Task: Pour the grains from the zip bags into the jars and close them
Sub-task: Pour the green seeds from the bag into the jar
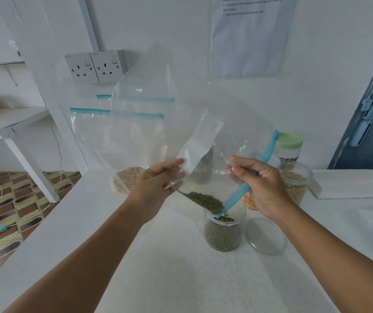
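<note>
At frame centre, 2 hands tilt a clear zip bag (181, 123) over an open jar (224, 231). The left hand (154, 188) pinches the bag's lower edge; the right hand (258, 184) pinches its blue zip strip (237, 195). Green grains (206, 201) gather at the low corner, just above the jar mouth. A clear lid (265, 236) lies right of the jar on the white table (158, 267).

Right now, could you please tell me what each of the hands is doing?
Left hand: grips the zip bag, tilted over the open jar.
Right hand: pinches the bag near its blue zip.
</note>
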Demonstrator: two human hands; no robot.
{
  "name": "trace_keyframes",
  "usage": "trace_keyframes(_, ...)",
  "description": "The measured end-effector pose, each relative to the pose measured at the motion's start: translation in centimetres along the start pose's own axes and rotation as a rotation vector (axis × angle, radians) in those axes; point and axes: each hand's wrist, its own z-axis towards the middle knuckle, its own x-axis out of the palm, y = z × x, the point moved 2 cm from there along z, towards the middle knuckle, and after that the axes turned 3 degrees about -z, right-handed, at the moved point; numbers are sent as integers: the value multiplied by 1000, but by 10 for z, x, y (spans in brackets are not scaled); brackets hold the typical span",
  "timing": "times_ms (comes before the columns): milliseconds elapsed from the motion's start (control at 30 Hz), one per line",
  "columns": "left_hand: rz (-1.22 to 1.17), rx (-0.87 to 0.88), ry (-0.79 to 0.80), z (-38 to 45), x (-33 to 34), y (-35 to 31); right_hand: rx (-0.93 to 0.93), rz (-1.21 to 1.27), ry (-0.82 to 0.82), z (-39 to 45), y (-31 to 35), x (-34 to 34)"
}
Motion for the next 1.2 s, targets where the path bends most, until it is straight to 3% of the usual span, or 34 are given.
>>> trace_keyframes(433, 141, 108, 4, -6, 17, -10, 20, -150, 40, -6, -6, -10)
trace_keyframes(900, 160, 179, 7, -10, 27, -13, 3, -113, -6, -13, -3, -12)
trace_keyframes(1200, 206, 33, 108, -12, 23, 7, -6, -106, -61, -13, -5, -18)
